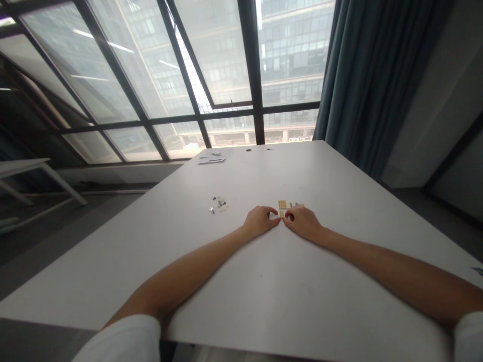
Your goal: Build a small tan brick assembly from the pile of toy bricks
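- The left hand (261,220) rests low over the broad, smooth white tabletop (264,291), its thumb and index finger curved towards each other, with their tips at the left edge of a small tan, grid-patterned piece (281,214).
- The right hand (303,221) mirrors it from the other side, fingers curled, tips at the right edge of that same piece; whether either hand is clamped on it or only touches it, I cannot tell at this size.
- The tan piece sits between the two hands, near the middle of the table's width.
- Just beyond it lies a larger tan, grid-patterned square (282,204), and to the right of that a short row of small pale and grey pieces (293,204), partly hidden by the right hand.
- Well apart, beyond the left hand and to its left, a loose cluster of tiny dark, silvery and pale parts (221,203) is spread on the table.
- White papers (212,160) lie near the far left corner; a small dark oval object (248,150) is by the far edge.
- A blue-grey fabric curtain (354,85) hangs right of the dark-framed glass windows (166,75).
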Motion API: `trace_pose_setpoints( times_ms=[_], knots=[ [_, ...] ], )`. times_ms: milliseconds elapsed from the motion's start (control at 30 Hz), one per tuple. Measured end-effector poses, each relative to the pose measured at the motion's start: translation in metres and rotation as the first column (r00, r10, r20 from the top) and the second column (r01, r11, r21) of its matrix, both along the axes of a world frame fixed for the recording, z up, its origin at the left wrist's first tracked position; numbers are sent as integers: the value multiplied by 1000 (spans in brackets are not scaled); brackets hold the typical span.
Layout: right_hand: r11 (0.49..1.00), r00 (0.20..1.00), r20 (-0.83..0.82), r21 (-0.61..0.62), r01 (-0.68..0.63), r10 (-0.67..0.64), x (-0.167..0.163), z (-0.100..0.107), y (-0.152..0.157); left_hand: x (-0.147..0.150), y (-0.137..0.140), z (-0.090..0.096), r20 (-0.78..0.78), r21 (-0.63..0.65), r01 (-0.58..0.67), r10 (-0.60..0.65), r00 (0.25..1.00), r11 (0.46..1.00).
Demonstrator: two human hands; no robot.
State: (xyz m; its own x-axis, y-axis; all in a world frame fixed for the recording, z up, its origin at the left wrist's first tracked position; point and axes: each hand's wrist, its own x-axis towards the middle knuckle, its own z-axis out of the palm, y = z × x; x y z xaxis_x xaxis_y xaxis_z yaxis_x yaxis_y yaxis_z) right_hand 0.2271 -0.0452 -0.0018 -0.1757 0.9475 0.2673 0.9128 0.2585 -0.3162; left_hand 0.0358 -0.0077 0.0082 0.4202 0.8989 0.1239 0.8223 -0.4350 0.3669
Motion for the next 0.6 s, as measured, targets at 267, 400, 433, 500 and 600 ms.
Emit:
trace_pose_setpoints(
  times_ms=[267, 400, 433, 500, 600],
  knots=[
    [1000, 1000, -14, 4, 20, -20, 1, -2, 2, 1, 0, -2, 16, 36, -11, 10, 1000, 999],
    [1000, 1000, -25, 6, 19, -19, 1, -3, 4, 1, -1, -2, 26, 55, -10, 8, 1000, 998],
    [1000, 1000, -25, 4, 19, -19, 1, -3, 4, 1, -1, -2, 29, 56, -8, 7, 1000, 998],
    [1000, 999, -25, 4, 21, -21, 1, -3, 4, 1, -1, -2, 31, 53, -8, 6, 1000, 999],
    [1000, 999, -29, 10, 17, -17, 1, -2, 4, 0, -1, -1, 32, 50, -9, 8, 999, 999]
  ],
)
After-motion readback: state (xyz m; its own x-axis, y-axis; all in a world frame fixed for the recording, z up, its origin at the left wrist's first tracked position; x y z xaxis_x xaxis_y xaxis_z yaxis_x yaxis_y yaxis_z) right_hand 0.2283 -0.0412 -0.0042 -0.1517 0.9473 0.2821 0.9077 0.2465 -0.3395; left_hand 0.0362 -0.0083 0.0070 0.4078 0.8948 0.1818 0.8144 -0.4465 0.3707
